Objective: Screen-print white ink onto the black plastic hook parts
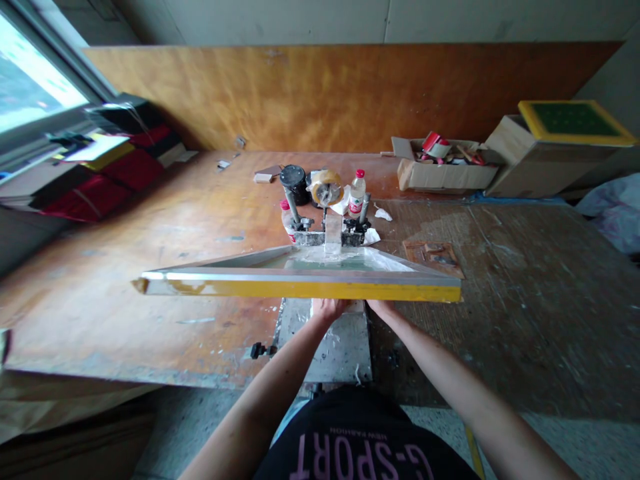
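I saw both arms reach forward at the center of the frame, under the raised screen-printing frame (300, 288), whose yellow front edge hid most of each hand. The left hand (327, 308) and right hand (384, 307) lay on the pale platen (340, 343) beneath it; I could not tell whether their fingers were apart or closed. Just above center, behind the frame's hinge clamp (333, 233), stood a black jar (294, 181), a tape roll (326, 187) and a small bottle (357, 192) on the wooden surface (150, 267). A cardboard box (440, 172) sat upper right.
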A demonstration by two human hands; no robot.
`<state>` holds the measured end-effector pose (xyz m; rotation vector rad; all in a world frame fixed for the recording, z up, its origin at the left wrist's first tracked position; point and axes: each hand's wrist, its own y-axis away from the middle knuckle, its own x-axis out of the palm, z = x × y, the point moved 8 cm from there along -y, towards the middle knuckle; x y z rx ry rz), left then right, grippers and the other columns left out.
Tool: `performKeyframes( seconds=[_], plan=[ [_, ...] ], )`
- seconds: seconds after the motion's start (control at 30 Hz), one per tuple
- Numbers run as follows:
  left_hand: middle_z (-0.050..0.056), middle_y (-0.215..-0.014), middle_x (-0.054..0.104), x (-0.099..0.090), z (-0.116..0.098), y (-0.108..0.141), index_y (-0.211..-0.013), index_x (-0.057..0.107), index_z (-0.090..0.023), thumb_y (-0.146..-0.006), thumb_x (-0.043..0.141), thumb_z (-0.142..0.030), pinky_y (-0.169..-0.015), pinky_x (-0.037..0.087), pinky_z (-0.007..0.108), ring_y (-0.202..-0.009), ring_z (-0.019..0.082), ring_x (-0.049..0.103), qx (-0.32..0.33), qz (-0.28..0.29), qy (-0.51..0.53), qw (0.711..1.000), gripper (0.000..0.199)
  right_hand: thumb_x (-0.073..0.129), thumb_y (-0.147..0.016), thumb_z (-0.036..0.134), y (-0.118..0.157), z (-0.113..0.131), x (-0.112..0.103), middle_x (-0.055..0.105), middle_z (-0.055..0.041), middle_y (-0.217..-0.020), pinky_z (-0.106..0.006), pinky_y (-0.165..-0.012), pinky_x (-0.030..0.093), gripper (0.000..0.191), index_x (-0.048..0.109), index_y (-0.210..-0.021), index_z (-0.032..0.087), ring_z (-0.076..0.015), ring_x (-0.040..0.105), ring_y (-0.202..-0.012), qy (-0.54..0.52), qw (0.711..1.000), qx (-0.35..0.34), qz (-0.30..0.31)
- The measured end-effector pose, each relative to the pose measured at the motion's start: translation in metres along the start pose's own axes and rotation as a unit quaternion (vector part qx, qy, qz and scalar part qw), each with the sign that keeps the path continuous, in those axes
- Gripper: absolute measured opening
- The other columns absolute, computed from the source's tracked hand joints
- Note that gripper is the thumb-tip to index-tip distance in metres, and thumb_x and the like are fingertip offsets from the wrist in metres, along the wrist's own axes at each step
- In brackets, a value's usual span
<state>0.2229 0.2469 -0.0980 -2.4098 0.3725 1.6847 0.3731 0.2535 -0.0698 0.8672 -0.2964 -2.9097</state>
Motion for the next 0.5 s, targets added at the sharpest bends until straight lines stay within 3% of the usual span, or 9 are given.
performKeyframes(
  seconds=[0.27, 0.5],
  plan=[
    [0.012, -0.1, 0.07, -0.011, -0.009, -0.009, -0.09, 0.073, -0.021, -0.084, 0.054, -0.037, -0.09, 0.042, 0.041, -0.101, 0.031, 0.059, -0.005, -0.021, 0.002, 1.0, 0.025, 0.054, -0.082, 0.009, 0.01, 0.022, 0.005, 0.073, -0.0079, -0.09, -0.029, -0.084, 0.047, 0.024, 0.069, -0.095, 0.023, -0.0236, 0.064, -0.101, 0.086, 0.996, -0.036, 0.017],
    [0.01, -0.119, 0.066, -0.012, 0.002, -0.007, -0.114, 0.068, -0.022, -0.081, 0.057, -0.042, -0.106, 0.036, 0.042, -0.125, 0.031, 0.047, -0.009, -0.055, 0.035, 0.998, 0.041, 0.057, -0.091, 0.029, 0.015, 0.035, 0.011, 0.071, -0.0068, -0.095, -0.034, -0.087, 0.049, 0.016, 0.068, -0.1, 0.02, -0.0244, 0.062, -0.101, 0.125, 0.99, -0.061, 0.032]
  ],
)
